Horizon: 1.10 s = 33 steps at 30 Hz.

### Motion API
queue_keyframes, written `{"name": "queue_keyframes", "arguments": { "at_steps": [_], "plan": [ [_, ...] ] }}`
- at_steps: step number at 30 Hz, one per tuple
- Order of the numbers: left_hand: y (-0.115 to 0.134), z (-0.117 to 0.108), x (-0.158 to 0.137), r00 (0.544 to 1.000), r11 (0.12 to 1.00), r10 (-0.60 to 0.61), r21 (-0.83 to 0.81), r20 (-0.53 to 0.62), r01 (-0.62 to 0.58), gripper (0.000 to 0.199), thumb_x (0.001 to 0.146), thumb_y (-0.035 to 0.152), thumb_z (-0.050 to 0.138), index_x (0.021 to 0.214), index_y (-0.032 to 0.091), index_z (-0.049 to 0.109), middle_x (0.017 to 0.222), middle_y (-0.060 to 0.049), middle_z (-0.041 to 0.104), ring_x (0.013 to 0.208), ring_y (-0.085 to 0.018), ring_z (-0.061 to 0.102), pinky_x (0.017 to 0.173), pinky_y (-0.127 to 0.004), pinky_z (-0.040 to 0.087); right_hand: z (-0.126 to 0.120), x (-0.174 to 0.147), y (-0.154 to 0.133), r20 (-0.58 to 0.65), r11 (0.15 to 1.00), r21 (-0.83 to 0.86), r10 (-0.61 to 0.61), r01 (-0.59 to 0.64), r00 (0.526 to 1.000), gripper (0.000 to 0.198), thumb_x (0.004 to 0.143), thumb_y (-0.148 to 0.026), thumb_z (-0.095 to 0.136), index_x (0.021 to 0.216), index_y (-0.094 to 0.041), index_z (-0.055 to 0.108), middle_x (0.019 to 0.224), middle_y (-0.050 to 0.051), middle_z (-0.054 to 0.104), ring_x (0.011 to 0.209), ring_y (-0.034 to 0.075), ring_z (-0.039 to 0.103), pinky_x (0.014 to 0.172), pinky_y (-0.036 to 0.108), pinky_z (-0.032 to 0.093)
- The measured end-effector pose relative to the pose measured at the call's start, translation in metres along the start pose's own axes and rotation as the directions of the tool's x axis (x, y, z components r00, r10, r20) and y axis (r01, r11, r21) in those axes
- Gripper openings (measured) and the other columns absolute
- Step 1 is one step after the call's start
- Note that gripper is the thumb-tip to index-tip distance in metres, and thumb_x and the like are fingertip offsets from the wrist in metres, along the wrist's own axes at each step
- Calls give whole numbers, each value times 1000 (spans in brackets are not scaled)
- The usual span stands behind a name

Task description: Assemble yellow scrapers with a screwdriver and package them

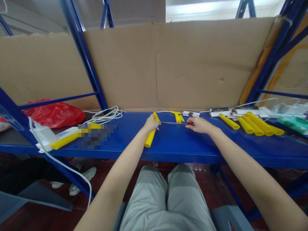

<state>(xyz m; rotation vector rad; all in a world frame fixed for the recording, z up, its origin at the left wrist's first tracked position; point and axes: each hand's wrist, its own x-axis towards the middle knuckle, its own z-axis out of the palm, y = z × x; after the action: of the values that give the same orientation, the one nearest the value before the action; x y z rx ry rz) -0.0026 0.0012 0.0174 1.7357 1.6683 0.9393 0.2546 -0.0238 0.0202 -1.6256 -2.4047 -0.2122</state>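
Observation:
My left hand [151, 123] is closed round a yellow plastic handle [150, 138], which slants over the blue shelf with its wider end toward me. In my right hand [197, 124] is a screwdriver, its red grip [190, 124] mostly covered by my fingers. The screwdriver's thin metal shaft [172, 123] runs left to the upper part of the yellow handle; whether its tip touches or enters it is hidden by my left hand. Just behind the shaft lie small T-shaped yellow pieces [177, 117] and a white power strip [191, 114].
Several yellow handles [258, 124] lie at the right by white-and-black strips [249, 110]. At the left are coiled white cable [108, 115], a red plastic bag [56, 114] and another yellow handle [64, 140]. Cardboard [154, 67] stands behind the blue shelf [178, 144]. Another person's shoes [89, 175] show below left.

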Motion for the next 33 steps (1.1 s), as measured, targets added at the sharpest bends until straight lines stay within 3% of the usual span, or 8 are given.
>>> {"name": "queue_keyframes", "arguments": {
  "at_steps": [19, 33],
  "plan": [
    [4, 0, -4, 1000, 1000, -4, -12, 13, 5, 33, 79, 5, 54, 111, 9, 49, 89, -10, 67, 44, -7, 56, 41, -17, 41, 2, 2, 3, 110, 986, 161, 31, -48, 993, 17, 87, -28, 52, 90, -17, 65, 87, 9, 71, 77, 20, 64, 68, 27, 44],
    [4, 2, -4, 999, 999, 13, -34, 50, -11, 35, 79, 3, 48, 113, 7, 48, 97, -14, 67, 44, -8, 57, 39, -19, 41, 8, 5, 21, 97, 986, 157, 40, -56, 994, 18, 85, -27, 53, 93, -17, 66, 91, 10, 71, 82, 20, 64, 74, 29, 47]
  ]
}}
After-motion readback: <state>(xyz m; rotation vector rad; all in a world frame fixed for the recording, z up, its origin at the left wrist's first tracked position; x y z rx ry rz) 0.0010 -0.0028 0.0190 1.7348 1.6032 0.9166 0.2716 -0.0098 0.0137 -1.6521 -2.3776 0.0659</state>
